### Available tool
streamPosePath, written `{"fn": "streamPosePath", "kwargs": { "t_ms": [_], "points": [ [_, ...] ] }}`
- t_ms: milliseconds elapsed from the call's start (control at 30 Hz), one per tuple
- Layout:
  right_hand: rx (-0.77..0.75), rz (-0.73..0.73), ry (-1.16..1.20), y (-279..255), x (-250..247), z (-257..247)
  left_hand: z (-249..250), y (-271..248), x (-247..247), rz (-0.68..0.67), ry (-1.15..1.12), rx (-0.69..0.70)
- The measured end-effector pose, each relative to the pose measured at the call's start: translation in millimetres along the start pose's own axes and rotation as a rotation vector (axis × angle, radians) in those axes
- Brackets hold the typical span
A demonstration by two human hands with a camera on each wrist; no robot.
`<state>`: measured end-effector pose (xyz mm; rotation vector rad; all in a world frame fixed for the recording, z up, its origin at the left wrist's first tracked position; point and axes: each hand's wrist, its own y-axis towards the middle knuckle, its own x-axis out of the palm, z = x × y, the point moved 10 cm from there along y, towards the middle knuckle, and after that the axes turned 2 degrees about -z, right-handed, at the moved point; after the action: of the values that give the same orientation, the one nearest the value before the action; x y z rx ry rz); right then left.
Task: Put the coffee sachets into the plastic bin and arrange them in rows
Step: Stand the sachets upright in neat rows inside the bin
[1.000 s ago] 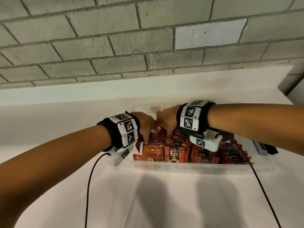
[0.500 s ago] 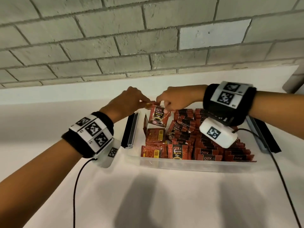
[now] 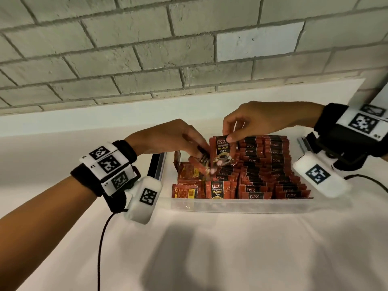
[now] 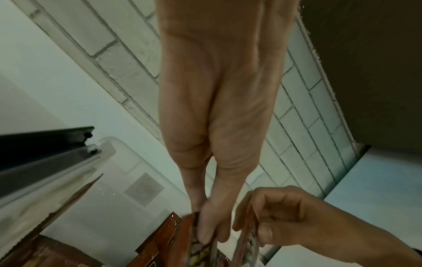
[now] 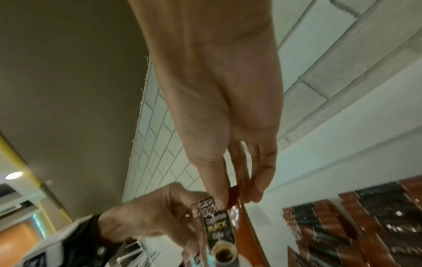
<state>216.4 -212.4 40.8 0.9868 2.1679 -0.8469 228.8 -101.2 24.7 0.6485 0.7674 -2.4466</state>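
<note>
coffee sachets (image 3: 222, 151) pinched by right hand (image 3: 258, 122) and left hand (image 3: 168, 139) mid-frame; next, probably slot into bin (image 3: 231, 204) rows.

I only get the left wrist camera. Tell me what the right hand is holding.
Observer: The right hand pinches one coffee sachet by its top edge; the front reads D2X Black Coffee.
Operator: Report the bin's contents.
Observer: The plastic bin has tidy overlapping rows on its right; loose sachets lie flat on its left.
Operator: Say where that sachet hangs.
Observer: Above the bin's loose side, beside the small bundle the left hand grips.
</note>
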Motion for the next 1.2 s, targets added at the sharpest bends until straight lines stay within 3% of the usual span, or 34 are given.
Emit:
{"fn": "streamPosePath", "kwargs": {
  "t_ms": [133, 300, 400, 500, 767, 900, 1067, 1200],
  "points": [
    [0.027, -0.017, -0.032, 5, 25, 5, -3, 14, 18, -0.059, -0.007, -0.04],
    [0.056, -0.152, 0.079, 8, 68, 14, -19, 24, 43, -0.173, 0.125, -0.156],
    [0.047, -0.244, 0.077, 10, 92, 17, -32, 29, 60, -0.237, 0.123, -0.227],
    [0.039, -0.243, -0.008, 12, 98, 19, -39, 33, 71, -0.277, 0.039, -0.255],
    [0.021, -0.198, -0.261, 13, 98, 11, -45, 36, 31, -0.094, 0.433, -0.294],
    [0.054, -0.204, -0.325, 11, 95, 13, -47, 46, 32, -0.038, 0.459, -0.289],
    [0.059, -0.253, -0.242, 11, 88, 15, -45, 58, 44, -0.108, 0.479, -0.292],
    [0.065, -0.298, -0.266, 12, 87, 19, -50, 61, 48, -0.121, 0.36, -0.309]
  ]
}}
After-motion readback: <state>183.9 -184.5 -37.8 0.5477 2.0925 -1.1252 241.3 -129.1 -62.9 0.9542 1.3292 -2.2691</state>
